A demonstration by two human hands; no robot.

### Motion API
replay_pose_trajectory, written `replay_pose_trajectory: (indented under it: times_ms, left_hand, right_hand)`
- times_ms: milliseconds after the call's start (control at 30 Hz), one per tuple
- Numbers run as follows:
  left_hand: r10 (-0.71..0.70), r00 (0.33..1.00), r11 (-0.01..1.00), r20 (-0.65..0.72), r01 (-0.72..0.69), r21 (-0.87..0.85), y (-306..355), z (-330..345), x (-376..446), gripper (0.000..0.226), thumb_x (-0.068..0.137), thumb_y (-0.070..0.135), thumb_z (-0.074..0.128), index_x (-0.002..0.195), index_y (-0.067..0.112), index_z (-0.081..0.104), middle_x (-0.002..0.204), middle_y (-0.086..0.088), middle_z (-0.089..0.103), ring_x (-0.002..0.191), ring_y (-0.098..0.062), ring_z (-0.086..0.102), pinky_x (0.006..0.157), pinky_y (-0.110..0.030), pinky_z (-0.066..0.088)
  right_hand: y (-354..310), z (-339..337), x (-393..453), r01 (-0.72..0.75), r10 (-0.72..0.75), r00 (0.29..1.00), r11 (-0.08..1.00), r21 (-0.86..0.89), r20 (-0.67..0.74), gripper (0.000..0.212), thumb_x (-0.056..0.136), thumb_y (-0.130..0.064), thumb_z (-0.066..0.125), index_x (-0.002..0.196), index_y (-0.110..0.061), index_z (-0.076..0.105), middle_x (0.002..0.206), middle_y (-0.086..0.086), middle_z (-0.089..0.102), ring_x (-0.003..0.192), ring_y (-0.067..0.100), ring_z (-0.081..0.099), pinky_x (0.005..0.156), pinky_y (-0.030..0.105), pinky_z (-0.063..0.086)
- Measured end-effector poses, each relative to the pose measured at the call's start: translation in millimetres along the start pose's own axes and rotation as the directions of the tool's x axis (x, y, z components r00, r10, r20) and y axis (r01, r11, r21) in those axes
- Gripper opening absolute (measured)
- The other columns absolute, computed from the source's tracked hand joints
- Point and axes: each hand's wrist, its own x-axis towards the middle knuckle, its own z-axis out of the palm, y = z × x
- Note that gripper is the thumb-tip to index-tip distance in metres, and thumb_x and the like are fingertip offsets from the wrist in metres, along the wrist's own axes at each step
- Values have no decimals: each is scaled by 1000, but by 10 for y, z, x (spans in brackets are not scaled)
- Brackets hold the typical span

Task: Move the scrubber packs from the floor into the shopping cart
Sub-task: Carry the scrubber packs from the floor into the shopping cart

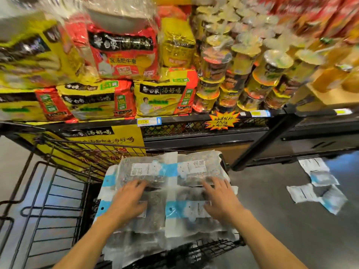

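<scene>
Right, both hands lay flat on top of the packs (169, 191) piled in the cart (64, 191), palms down. Left hand (128, 200) sat on the left side of the pile, fingers spread a bit & extended, tips reaching the near edge of the far-left pack; not curled round anything. Right hand (221, 199) was on the right side, fingers likewise loosely splayed, pressing on plastic w/ no grip visible. Packs were clear bags w/ white & blue label strips, dark scrubber stuff inside, stacked several deep in approx. two rows, filling the cart's right section; wire rim showed at the near edge. Left section of cart looked bare wire w/ floor visible through it.

More packs (318, 183) lay on the floor (272, 210) to the right, well apart from the cart, some overlapping, near the shelf base. Shelf (194, 121) behind the cart held yellow/red noodle bags (161, 98) & stacked cup noodles (233, 78); price tags along its front edge. Picture was blurry toward the edges.
</scene>
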Motion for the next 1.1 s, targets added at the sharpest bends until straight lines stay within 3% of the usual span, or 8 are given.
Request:
replay_pose_trajectory:
  times_ms: [100,200,300,400,500,633,833,1100]
  left_hand:
    - [106,991,994,-87,-105,19,476,-289,152,70,88,37,63,153,29,39,152,1,45,138,-23,45,111,-41,40]
    - [246,956,969,-157,-241,54,1191,-560,309,76,93,42,61,159,27,27,160,-2,39,145,-24,40,117,-39,34]
    - [376,900,927,-222,-365,93,2146,-699,442,80,94,45,58,162,25,19,167,-6,27,152,-24,29,122,-37,28]
    - [504,825,863,-257,-491,116,3270,-649,469,82,94,48,59,161,24,22,166,-5,30,151,-24,31,121,-38,31]
    - [634,738,773,-233,-617,151,4428,-520,403,82,91,51,60,160,24,24,165,-6,33,150,-24,34,120,-37,32]
    - [790,595,613,-152,-753,239,5858,-388,314,81,94,52,59,161,24,24,166,-6,30,150,-25,33,120,-38,33]
    - [895,444,438,-44,-857,273,7437,-241,338,82,92,49,63,160,32,21,163,-4,32,142,-29,44,110,-43,44]
    - [931,365,342,26,-894,289,8840,-243,1101,81,92,50,60,160,34,18,162,-1,32,141,-26,45,111,-40,44]
  right_hand:
    - [167,-266,-156,-40,45,996,997,68,-80,76,91,-50,57,157,-26,27,162,10,28,151,30,24,126,46,17]
    - [508,-508,-469,-84,111,974,986,142,-197,86,93,-55,56,162,-23,17,167,6,20,155,24,18,127,44,15]
    - [1046,-622,-956,-161,243,919,950,266,-310,89,93,-60,55,163,-22,16,169,1,19,156,20,17,127,42,16]
    - [1755,-642,-1659,-262,396,848,892,369,-353,88,93,-60,58,162,-22,21,168,2,22,155,21,22,125,40,20]
    - [2494,-584,-2467,-370,524,786,823,431,-327,86,95,-59,57,163,-21,19,169,3,20,154,21,24,119,33,27]
    - [3364,-518,-3501,-499,686,656,707,501,-315,86,95,-59,57,162,-21,20,169,4,20,154,24,23,120,39,25]
    - [4428,-379,-4532,-644,849,466,519,562,-251,88,94,-60,58,162,-21,19,170,7,18,156,24,21,121,39,25]
    - [5676,-518,-4711,-678,938,281,345,649,-205,87,94,-64,55,162,-23,20,169,5,21,154,24,24,122,39,26]
